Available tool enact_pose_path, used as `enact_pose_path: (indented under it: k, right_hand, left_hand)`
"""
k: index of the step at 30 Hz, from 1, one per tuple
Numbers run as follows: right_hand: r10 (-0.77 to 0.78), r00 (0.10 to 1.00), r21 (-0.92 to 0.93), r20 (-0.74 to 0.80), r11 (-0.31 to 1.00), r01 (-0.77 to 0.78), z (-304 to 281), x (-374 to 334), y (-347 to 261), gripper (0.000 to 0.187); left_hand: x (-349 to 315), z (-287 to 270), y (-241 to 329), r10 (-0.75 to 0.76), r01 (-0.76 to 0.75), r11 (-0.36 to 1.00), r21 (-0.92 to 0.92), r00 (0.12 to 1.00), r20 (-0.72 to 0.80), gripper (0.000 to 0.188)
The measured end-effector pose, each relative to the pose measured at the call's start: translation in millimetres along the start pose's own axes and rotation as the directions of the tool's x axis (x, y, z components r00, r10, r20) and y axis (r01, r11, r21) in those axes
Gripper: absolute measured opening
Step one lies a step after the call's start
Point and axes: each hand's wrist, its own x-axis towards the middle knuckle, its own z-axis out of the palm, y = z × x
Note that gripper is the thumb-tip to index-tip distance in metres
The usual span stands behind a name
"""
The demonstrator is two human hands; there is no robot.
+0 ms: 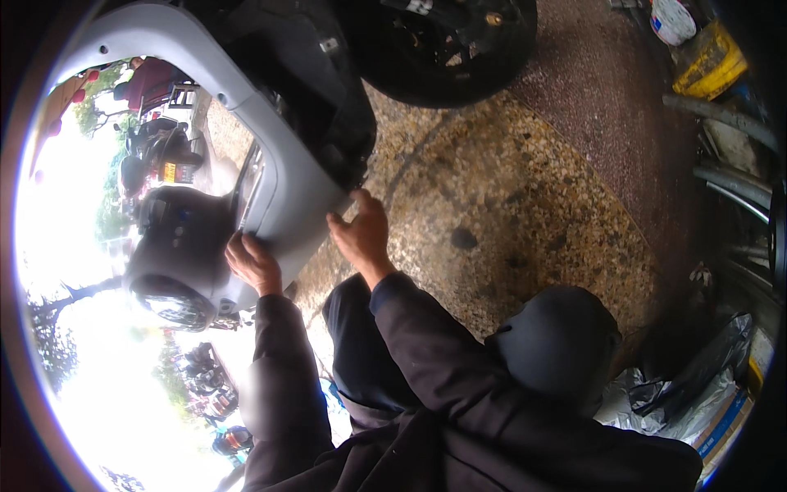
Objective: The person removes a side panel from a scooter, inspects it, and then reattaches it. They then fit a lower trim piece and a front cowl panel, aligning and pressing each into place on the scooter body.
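Parked motorbikes point(164, 146), crumpled plastic bags point(711, 402)

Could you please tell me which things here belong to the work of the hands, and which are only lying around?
In the work:
Large grey panel, with the left hand on it and the right hand at its edge

Lying around, it seems:
Yellow object, upper right
Metal pipes, right
Crumpled plastic sheeting, lower right
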Motion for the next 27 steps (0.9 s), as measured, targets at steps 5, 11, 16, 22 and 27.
enact_pose_path:
  k: [5,11,16,22,27]
  right_hand:
    - [0.035,0.999,0.021,-0.028,0.999,-0.034,-1,-5,-7,0.045]
    - [0.096,0.995,-0.011,0.023,0.995,-0.095,-6,-6,-16,0.045]
    - [-0.015,0.999,-0.089,-0.051,0.996,0.010,-8,-5,-36,0.051]
    - [-0.054,0.996,0.018,0.064,0.998,0.053,-17,13,-54,0.037]
    - [-0.039,0.991,0.131,0.125,0.991,0.022,-24,14,-60,0.031]
  left_hand:
    - [2,3,-6,-0.059,0.061,0.997,-0.040,0.997,0.044,0.052]
    - [1,4,-9,-0.074,0.076,0.996,-0.046,0.996,0.042,0.056]
    - [3,4,-11,-0.071,0.073,0.997,-0.036,0.996,0.059,0.057]
    - [2,2,-8,-0.087,0.090,0.995,-0.044,0.994,0.073,0.056]
    - [0,4,-4,-0.040,0.041,0.999,-0.016,0.999,0.033,0.042]
